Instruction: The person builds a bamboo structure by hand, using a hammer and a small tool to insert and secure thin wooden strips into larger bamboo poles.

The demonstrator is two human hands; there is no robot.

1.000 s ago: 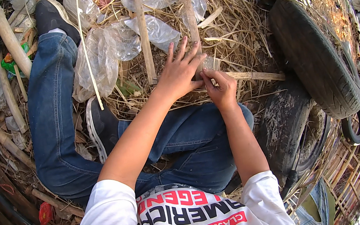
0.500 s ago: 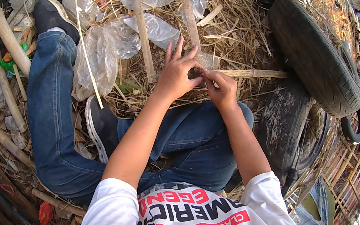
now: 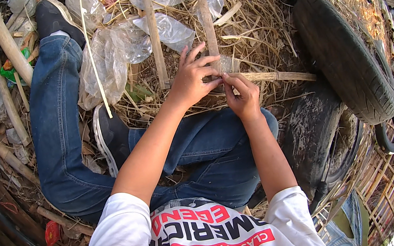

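My left hand (image 3: 193, 78) and my right hand (image 3: 243, 96) meet fingertip to fingertip over a bamboo frame. The left thumb and index finger pinch together while its other fingers fan out. My right thumb and index finger are also pressed together; whatever lies between the fingertips is too small to make out. Under the hands runs a bamboo crosspiece (image 3: 281, 75), its right end by the tire. Two long bamboo strips, a left one (image 3: 155, 40) and a right one (image 3: 203, 11), reach away from it. The joint at the right strip is partly hidden by my fingers.
A worn tire (image 3: 344, 60) stands at right, with another dark tire (image 3: 312, 134) beside my knee. Crumpled clear plastic (image 3: 107, 60) and straw (image 3: 259, 27) cover the ground ahead. Bamboo poles (image 3: 9, 43) lie at left, near my outstretched leg (image 3: 58, 105).
The fingers of my left hand have tilted slightly to the right and bent a little. Both hands stay at the same joint, pinched together.
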